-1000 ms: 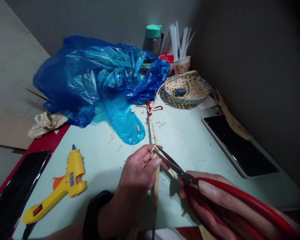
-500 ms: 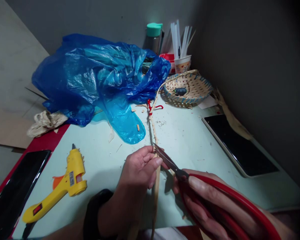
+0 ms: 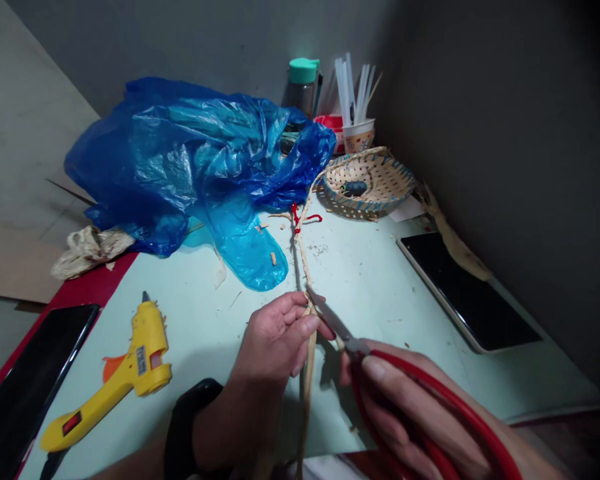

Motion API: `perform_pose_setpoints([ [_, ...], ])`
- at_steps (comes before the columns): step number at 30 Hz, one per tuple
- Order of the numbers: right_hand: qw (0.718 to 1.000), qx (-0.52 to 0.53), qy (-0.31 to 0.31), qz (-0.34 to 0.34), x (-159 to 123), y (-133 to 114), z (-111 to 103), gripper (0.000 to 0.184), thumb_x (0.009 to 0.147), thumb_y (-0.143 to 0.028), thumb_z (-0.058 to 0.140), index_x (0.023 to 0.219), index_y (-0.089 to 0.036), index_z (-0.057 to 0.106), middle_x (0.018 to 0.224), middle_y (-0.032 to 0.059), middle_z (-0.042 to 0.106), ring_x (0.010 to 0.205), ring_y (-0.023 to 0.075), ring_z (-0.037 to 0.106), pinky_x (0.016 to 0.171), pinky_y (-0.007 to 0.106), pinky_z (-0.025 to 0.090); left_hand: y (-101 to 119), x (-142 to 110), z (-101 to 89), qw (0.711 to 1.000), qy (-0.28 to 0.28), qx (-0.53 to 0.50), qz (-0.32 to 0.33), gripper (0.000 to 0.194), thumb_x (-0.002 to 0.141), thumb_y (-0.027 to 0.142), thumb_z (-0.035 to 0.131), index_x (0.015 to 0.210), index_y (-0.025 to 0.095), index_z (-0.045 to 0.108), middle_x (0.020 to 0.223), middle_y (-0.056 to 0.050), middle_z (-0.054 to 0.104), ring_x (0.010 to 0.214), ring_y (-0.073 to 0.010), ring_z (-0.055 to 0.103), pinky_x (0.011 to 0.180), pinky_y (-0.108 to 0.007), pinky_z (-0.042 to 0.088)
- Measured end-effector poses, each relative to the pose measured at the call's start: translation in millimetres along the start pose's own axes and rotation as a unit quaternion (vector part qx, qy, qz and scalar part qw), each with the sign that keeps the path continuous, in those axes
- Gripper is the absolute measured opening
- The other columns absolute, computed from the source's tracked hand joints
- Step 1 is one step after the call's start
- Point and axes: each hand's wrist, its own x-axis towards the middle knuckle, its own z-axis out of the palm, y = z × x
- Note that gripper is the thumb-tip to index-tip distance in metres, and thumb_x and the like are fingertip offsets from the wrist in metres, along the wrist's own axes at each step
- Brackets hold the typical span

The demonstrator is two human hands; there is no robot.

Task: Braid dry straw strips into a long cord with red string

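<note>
- My left hand pinches the thin beige braided cord, fingertips closed.
- My right hand wraps snugly round red-handled metal scissors.

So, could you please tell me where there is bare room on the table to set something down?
The widest patch lies between the braided cord and the dark-screened tablet, beyond the right hand, with only crumbs. A smaller one lies between the yellow glue gun and the left hand. The back is crowded: blue bag, woven basket, cup and bottle.

Gap between braided cord and tablet
</note>
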Motion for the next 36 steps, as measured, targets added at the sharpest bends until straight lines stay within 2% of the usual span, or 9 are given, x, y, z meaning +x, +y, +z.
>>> perform_pose_setpoints([
  [3,0.976,-0.188,0.062,-0.090,16,-23,-12,0.042,0.089,-0.057,0.040,0.099,-0.022,0.061,0.069,0.0057,0.061,0.061,0.0189,0.061,0.048,0.027,0.048,0,0,-0.2,1.000,-0.004,-0.013,0.005,0.025,0.081,0.024,0.055,0.103,0.012,0.053,0.073,-0.003,0.065,0.034,0.0005,0.028,0.037,-0.019,0.019],
  [4,0.940,-0.299,0.105,-0.127,22,-31,-18,0.040,0.091,-0.054,0.037,0.099,-0.022,0.060,0.067,0.0045,0.059,0.059,0.0182,0.058,0.049,0.028,0.045,0,-1,-0.5,1.000,-0.008,-0.017,0.005,0.027,0.081,0.024,0.055,0.105,0.012,0.052,0.073,-0.003,0.065,0.035,0.0003,0.028,0.038,-0.019,0.018],
  [7,0.815,-0.517,0.199,-0.170,43,-49,-33,0.024,0.089,-0.039,0.047,0.101,-0.020,0.056,0.077,0.0062,0.060,0.064,0.0203,0.054,0.058,0.032,0.039,-1,-2,-0.9,0.999,-0.018,-0.032,0.013,0.028,0.083,0.024,0.053,0.109,0.013,0.050,0.072,-0.001,0.063,0.036,0.0003,0.025,0.039,-0.020,0.015],
  [11,0.594,-0.742,0.280,-0.133,75,-54,-45,0.021,0.090,-0.029,0.045,0.098,-0.012,0.054,0.085,0.0128,0.057,0.074,0.0251,0.054,0.056,0.031,0.034,1,-5,0.7,0.999,-0.006,-0.038,0.014,0.022,0.086,0.024,0.050,0.105,0.013,0.054,0.068,0.001,0.057,0.038,0.0008,0.021,0.043,-0.022,0.011],
  [17,0.508,-0.805,0.274,-0.137,95,-51,-47,0.022,0.092,-0.016,0.037,0.101,-0.009,0.056,0.083,0.0127,0.056,0.077,0.0255,0.054,0.064,0.033,0.037,2,-4,0.0,0.999,-0.013,-0.047,0.005,0.024,0.084,0.026,0.053,0.102,0.012,0.060,0.066,0.002,0.053,0.037,0.0007,0.022,0.041,-0.022,0.011],
  [20,0.519,-0.798,0.263,-0.155,88,-55,-44,0.022,0.090,-0.013,0.040,0.102,-0.008,0.058,0.085,0.0143,0.057,0.079,0.0267,0.054,0.067,0.035,0.038,1,-5,-0.5,0.999,0.003,-0.047,0.010,0.027,0.083,0.027,0.055,0.105,0.012,0.060,0.065,0.002,0.054,0.038,0.0003,0.023,0.041,-0.021,0.011],
  [25,0.708,-0.626,0.095,-0.313,76,-65,-22,0.027,0.093,-0.016,0.040,0.111,-0.016,0.060,0.098,0.0107,0.060,0.085,0.0188,0.056,0.073,0.029,0.042,2,-6,1.9,0.999,0.017,-0.042,0.017,0.023,0.083,0.027,0.054,0.100,0.013,0.060,0.065,0.002,0.053,0.039,-0.0005,0.024,0.042,-0.021,0.012],
  [28,0.765,-0.532,-0.021,-0.363,79,-68,-7,0.026,0.094,-0.020,0.042,0.108,-0.020,0.064,0.093,0.0071,0.062,0.082,0.0162,0.056,0.071,0.027,0.041,2,-5,2.4,0.999,0.007,-0.041,0.018,0.015,0.083,0.027,0.054,0.079,0.012,0.058,0.061,0.003,0.050,0.039,-0.0004,0.021,0.041,-0.022,0.012],
  [36,0.920,-0.283,-0.105,-0.251,99,-57,-3,0.018,0.087,-0.031,0.054,0.086,-0.016,0.063,0.076,0.0017,0.061,0.070,0.0131,0.054,0.064,0.024,0.041,1,-1,-0.1,0.999,-0.008,-0.044,-0.005,0.017,0.081,0.029,0.056,0.077,0.013,0.057,0.060,0.003,0.051,0.037,-0.0006,0.023,0.039,-0.021,0.013],
])
